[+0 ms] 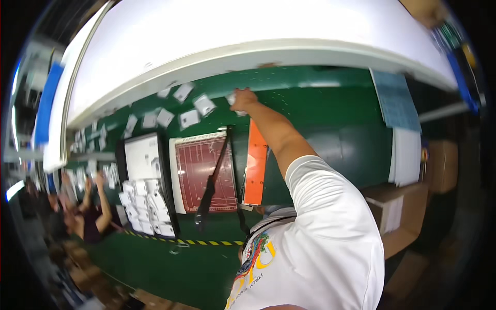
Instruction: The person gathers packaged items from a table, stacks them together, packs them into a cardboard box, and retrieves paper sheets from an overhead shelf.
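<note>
In the head view, I see the right hand (245, 100) stretched across the green surface (330, 111), fingers bent over a white packet (238, 110) beyond an orange panel (255, 173); whether they grip it, I can't make out. Loose white packets (204, 106) lie left, beyond a red trimmer (194, 165). The left hand is outside my sight.

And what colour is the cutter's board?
The cutter's board is dark red with pale lines and a whitish border, in the head view.

White packets (205, 105), maroon cutter (194, 173) (gridded), green table (336, 150)
</note>
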### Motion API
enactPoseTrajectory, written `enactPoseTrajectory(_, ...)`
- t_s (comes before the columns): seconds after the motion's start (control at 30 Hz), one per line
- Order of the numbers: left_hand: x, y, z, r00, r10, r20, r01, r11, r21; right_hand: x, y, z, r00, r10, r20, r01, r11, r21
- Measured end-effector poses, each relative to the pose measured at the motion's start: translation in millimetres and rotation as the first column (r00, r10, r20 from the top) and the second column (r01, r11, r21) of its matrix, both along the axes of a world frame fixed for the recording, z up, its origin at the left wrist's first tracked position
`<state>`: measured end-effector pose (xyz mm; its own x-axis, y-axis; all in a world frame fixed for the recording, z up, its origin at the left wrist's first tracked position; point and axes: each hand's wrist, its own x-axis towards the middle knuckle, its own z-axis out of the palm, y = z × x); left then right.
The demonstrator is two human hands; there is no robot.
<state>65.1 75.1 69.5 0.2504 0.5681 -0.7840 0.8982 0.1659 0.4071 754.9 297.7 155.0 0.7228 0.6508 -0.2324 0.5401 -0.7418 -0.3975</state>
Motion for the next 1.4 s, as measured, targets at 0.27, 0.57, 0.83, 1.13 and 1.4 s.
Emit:
enactPoseTrajectory(0.27, 18, 93, 97, 0.934, 0.302, 0.192, -0.28, 0.951, -0.131, -98, -170, 88, 0.75, -0.002, -0.662, 0.448, 0.738, 0.505)
enactPoseTrajectory(0.57, 275, 73, 239, 0.685, 0.145, 0.714, 0.236, 0.883, -0.406, -265, -324, 123, 0.512, 0.18, -0.84, 0.476, 0.754, 0.452)
enactPoseTrajectory(0.83, 296, 3, 208, 0.829, 0.108, 0.549, 0.26, 0.795, -0.548, -322, -365, 118, 0.67, 0.09, -0.737, 0.385, 0.806, 0.449)
enactPoseTrajectory(1.13, 274, 13, 213, 0.846, 0.209, 0.491, 0.251, 0.657, -0.711, -334, -379, 161, 0.681, 0.033, -0.732, 0.28, 0.911, 0.302)
enactPoseTrajectory(1.4, 267, 22, 201, 0.782, 0.272, 0.561, 0.275, 0.657, -0.702, -340, -365, 153, 0.74, 0.105, -0.665, 0.258, 0.868, 0.425)
